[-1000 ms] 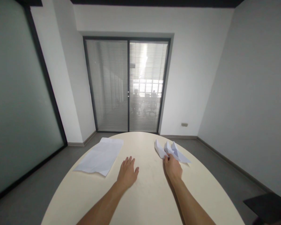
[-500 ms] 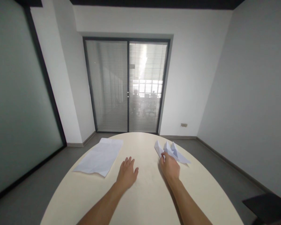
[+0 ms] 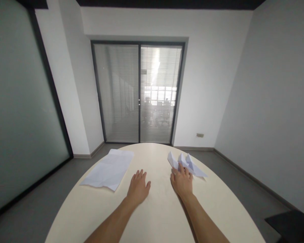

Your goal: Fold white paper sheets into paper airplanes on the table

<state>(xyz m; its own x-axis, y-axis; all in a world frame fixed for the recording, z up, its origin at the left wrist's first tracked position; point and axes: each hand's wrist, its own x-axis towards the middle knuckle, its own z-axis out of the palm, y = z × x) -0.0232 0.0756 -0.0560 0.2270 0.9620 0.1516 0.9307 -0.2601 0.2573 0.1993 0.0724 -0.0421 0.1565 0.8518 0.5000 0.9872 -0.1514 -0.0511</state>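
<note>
My left hand (image 3: 138, 186) rests palm down on the pale table (image 3: 154, 216), its fingers stretched out and nothing held. To its left lie white paper sheets (image 3: 110, 168), slightly creased, with one corner lifting toward me. On the right, my right hand (image 3: 182, 181) is spread with its fingertips at the near side of several folded white paper shapes (image 3: 195, 168), which have upright pointed peaks. The fingers partly cover the shapes, and whether they touch the paper I cannot tell.
The table has a rounded far edge. Beyond it stands a glass door (image 3: 139, 91) with blinds, and a frosted glass panel (image 3: 22, 111) is on the left. A dark flat object (image 3: 291, 224) shows at the lower right.
My right hand has gone from a pinch at the leftmost folded paper to spread fingers. My left hand and the paper sheets have stayed in place.
</note>
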